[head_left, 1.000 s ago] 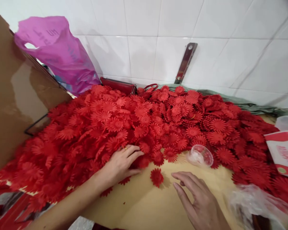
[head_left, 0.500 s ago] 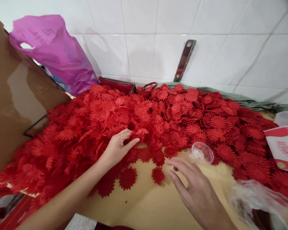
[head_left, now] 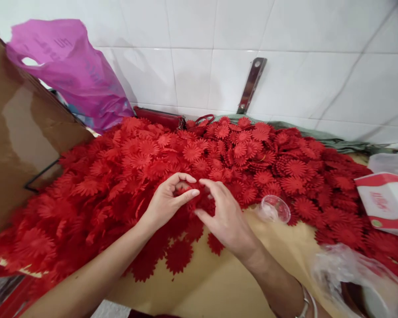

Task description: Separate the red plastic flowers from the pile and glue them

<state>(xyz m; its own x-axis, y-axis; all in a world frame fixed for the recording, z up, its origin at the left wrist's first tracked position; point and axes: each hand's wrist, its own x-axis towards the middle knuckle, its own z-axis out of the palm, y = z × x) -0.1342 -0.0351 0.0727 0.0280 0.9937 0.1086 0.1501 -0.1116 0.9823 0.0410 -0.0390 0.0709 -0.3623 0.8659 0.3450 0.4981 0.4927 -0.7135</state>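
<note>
My left hand (head_left: pixel 169 196) is curled in front of the pile, its thumb and fingers bent close together. Red shows inside the curl, but I cannot make out what it grips against the red behind it. My right hand (head_left: pixel 227 216) faces it from the right, thumb and fingers apart, its fingertips close to those of the left. Behind both hands spreads a large heap of red flower-shaped cutouts (head_left: pixel 192 152) with notched petals. Below them, a loose red flower cutout (head_left: pixel 179 256) lies flat on the tan surface, and another (head_left: pixel 215 244) is partly hidden by my right hand.
A small clear plastic cup (head_left: pixel 277 210) lies right of my right hand. Farther right are a clear plastic bag (head_left: pixel 338 265) and a white-and-red box (head_left: pixel 383 201). A cardboard box (head_left: pixel 6 132), purple bag (head_left: pixel 76 70) and red pouch (head_left: pixel 159 117) border the heap.
My right hand has moved left and up from the tan surface to meet my left hand. The left hand has shifted slightly right, its fingers more curled. The view has moved a little.
</note>
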